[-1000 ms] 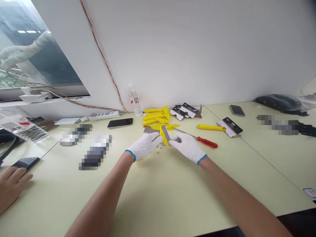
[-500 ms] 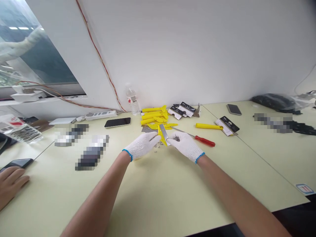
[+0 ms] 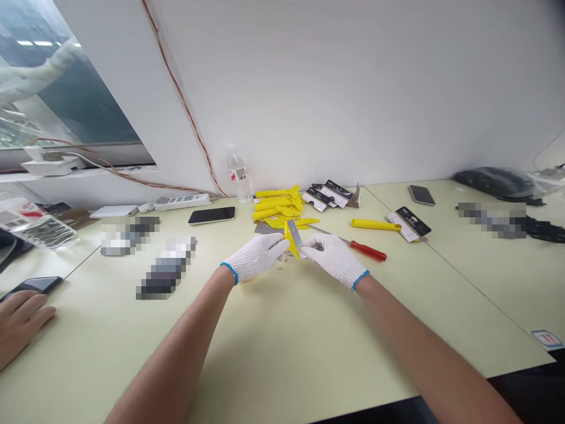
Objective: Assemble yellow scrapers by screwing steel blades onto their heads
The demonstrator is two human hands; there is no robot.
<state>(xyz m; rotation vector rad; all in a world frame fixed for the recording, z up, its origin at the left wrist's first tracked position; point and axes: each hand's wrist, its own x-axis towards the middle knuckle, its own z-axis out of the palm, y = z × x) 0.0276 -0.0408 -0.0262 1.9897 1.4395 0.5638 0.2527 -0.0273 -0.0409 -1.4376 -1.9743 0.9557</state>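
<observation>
White knitted gloves with blue cuffs cover both hands. My left hand (image 3: 256, 256) is closed on a yellow plastic scraper head (image 3: 288, 240). Against its right side lies a flat grey metal plate (image 3: 295, 235), pinched at its lower end by my right hand (image 3: 333, 258). Fingertips hide part of where the two pieces meet. Small metal screws (image 3: 279, 268) lie on the table just below and behind the hands. A red-handled screwdriver (image 3: 368, 251) rests to the right, its shaft running behind my right hand. Yellow scraper handles (image 3: 277, 204) are piled beyond the hands.
Black-and-white cards (image 3: 335, 193) lie near the wall, and a yellow handle (image 3: 375, 224) touches another card (image 3: 410, 222) at right. A water bottle (image 3: 239, 175) and a phone (image 3: 212, 215) stand and lie back left. Another person's hand (image 3: 24, 321) rests at far left.
The view has shifted slightly. Both hands keep their hold on the scraper head and metal plate, with little visible movement between the pieces.
</observation>
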